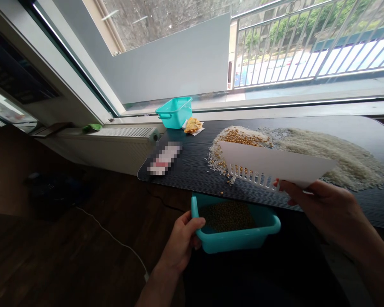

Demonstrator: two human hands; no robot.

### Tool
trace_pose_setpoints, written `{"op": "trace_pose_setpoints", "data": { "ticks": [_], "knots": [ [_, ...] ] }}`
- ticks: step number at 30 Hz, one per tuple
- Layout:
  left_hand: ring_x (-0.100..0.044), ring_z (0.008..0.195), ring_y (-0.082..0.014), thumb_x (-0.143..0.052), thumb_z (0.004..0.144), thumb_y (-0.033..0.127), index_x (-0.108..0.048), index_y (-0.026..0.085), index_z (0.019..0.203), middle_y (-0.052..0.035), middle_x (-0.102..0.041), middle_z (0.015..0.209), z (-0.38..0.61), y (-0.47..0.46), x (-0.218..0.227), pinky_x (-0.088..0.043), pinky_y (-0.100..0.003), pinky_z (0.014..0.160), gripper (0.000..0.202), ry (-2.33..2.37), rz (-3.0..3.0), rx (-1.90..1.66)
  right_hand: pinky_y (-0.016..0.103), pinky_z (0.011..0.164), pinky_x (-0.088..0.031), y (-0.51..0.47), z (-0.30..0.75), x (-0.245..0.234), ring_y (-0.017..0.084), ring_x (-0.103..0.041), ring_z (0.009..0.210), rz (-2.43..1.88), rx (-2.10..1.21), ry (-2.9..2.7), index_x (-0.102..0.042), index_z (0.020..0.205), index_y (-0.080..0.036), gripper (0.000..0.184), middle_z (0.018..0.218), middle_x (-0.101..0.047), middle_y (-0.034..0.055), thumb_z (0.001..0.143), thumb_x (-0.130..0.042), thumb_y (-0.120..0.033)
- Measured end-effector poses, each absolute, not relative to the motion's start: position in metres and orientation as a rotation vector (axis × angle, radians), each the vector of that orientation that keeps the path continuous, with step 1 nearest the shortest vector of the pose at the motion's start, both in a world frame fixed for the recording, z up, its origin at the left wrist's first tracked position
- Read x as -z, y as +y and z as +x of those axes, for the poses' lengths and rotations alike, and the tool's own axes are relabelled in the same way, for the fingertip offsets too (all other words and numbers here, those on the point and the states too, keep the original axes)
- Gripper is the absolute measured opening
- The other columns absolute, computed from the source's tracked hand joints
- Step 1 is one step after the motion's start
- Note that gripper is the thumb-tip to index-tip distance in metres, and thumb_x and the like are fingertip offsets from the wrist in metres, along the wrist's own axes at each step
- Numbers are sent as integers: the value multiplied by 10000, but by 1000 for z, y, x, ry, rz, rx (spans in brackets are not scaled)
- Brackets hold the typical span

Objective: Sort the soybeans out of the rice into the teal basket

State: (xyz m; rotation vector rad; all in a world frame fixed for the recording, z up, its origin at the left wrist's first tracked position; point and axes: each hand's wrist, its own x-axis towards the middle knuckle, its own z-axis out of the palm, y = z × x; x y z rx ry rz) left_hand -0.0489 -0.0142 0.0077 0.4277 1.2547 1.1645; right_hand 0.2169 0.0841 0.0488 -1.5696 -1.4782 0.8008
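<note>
My left hand (181, 238) grips the left rim of a teal plastic tub (237, 241), its thumb over the edge. Inside the tub lies a layer of small dark greenish-brown beans (230, 214); the tub is just below the table's front edge. My right hand (326, 200) pinches a white flat scraper with comb-like slots (275, 164) by its near right part. The scraper is tilted over the table, partly hiding a heap of white grains and yellow-orange beans (240, 136). Right of it spreads a large pile of rice-like grains (339, 153).
A second teal tub (176, 113) stands at the table's back left, beside a crumpled yellow cloth (193, 125). A blurred-out flat item (164, 158) lies on the dark table (192, 164). Behind are a window and a radiator (124, 145); a white cable (115, 238) crosses the floor.
</note>
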Motion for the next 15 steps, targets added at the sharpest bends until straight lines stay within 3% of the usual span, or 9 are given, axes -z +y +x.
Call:
{"op": "trace_pose_setpoints", "data": {
  "ticks": [6, 10, 15],
  "knots": [
    [-320, 368, -38, -855, 557, 378, -568, 175, 694, 105, -419, 446, -50, -14, -9, -226, -183, 377, 378, 1276, 424, -1172, 371, 580, -526, 81, 212, -50, 236, -649, 552, -1539, -819, -1475, -784, 670, -243, 403, 630, -742, 49, 573, -730, -631],
    [-316, 368, -37, -856, 561, 382, -558, 179, 690, 106, -422, 449, -51, -13, -9, -223, -181, 375, 383, 1270, 428, -1166, 369, 610, -553, 78, 209, -51, 249, -667, 588, -1536, -822, -1443, -728, 564, -246, 405, 564, -706, 48, 530, -768, -648],
    [-300, 372, -39, -858, 570, 407, -545, 187, 690, 110, -406, 446, -54, -14, -6, -227, -186, 377, 401, 1259, 443, -1160, 372, 552, -570, 68, 213, -44, 257, -673, 568, -1495, -933, -1424, -739, 547, -261, 395, 587, -735, 55, 487, -795, -648]
  ]
}}
